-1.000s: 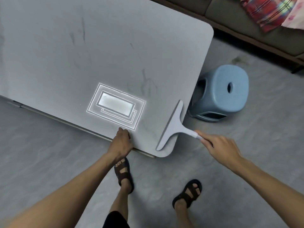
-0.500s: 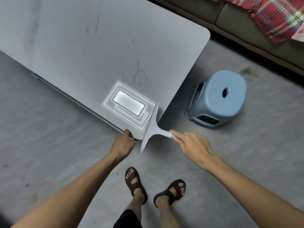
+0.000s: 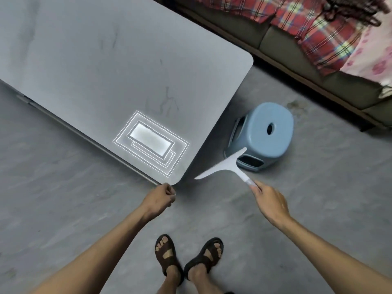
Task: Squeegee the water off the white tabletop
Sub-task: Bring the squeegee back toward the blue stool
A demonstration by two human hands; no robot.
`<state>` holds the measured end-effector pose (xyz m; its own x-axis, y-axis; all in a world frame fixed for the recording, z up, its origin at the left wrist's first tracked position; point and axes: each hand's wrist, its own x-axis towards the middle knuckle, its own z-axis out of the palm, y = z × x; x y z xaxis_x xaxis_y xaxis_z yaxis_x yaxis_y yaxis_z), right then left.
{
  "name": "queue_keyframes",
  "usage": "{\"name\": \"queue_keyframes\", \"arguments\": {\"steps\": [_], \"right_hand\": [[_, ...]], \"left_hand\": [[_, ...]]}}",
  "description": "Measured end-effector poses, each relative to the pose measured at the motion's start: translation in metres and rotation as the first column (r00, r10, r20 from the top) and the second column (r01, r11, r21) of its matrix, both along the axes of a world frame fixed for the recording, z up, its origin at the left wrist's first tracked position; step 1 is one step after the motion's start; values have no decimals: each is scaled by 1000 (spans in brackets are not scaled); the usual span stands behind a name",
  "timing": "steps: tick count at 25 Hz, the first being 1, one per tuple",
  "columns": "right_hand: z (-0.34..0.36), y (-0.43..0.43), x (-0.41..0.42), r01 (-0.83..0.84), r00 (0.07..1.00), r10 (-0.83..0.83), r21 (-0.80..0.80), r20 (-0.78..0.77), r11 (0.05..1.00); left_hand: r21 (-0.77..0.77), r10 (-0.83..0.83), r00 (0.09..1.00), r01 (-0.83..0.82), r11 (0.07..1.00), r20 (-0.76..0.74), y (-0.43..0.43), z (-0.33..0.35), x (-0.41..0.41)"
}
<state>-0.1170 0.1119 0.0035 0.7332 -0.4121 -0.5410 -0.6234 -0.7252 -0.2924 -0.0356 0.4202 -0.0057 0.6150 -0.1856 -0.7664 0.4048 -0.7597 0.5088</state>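
White plastic squeegee: you hold it in the air, off the table, over the floor between the table's near corner and the blue stool. Your right hand pinches the end of its handle with curled fingers, and the blade points up and to the right, its far tip overlapping the stool's front. The blade is blurred.

Half a second ago the blade lay across the near corner of the white tabletop; now it has swung clear to the right and touches nothing.

Your left hand sits at that near corner with its fingers curled in. It is against the rounded edge, but you cannot tell whether it grips it; earlier it clasped the edge plainly.

On the tabletop near the corner a bright rectangular reflection shows, with faint dark streaks just beyond it.

Further out, a grey floor lies all around, and your feet in dark sandals stand close together below your hands. Behind the stool runs a low couch with a red plaid cloth and a pink flowered cloth on it.
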Motion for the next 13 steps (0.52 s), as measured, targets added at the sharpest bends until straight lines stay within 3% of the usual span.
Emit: {"name": "queue_keyframes", "arguments": {"steps": [1, 2, 3, 4, 6, 9, 11, 13], "right_hand": [[5, 1, 1, 222, 971, -235, 229, 31, 948], [12, 4, 2, 393, 905, -425, 434, -25, 811], [18, 6, 5, 484, 850, -511, 567, -125, 667], [22, 7, 8, 505, 843, -495, 624, -211, 596], [21, 4, 17, 471, 877, -396, 645, -272, 601], [7, -23, 42, 483, 866, -428, 652, -258, 584], [-12, -62, 69, 502, 849, -467, 655, -247, 565], [-47, -117, 102, 514, 839, -490, 635, -234, 576]], "left_hand": [[-36, -28, 1000, 28, 999, -3, -12, 6, 6], [-75, -46, 999, 46, 996, 2, -26, 13, 12], [-117, -47, 999, 46, 992, -7, -41, 20, 15], [-164, -51, 998, 45, 985, -34, -59, 27, 17], [-228, -136, 985, 108, 968, -108, -94, 33, 11], [-216, -269, 950, 232, 948, -160, -148, 25, -5], [-207, -219, 966, 187, 960, -140, -196, 6, -3], [-213, -56, 989, 26, 977, -137, -258, -25, 11]]}}
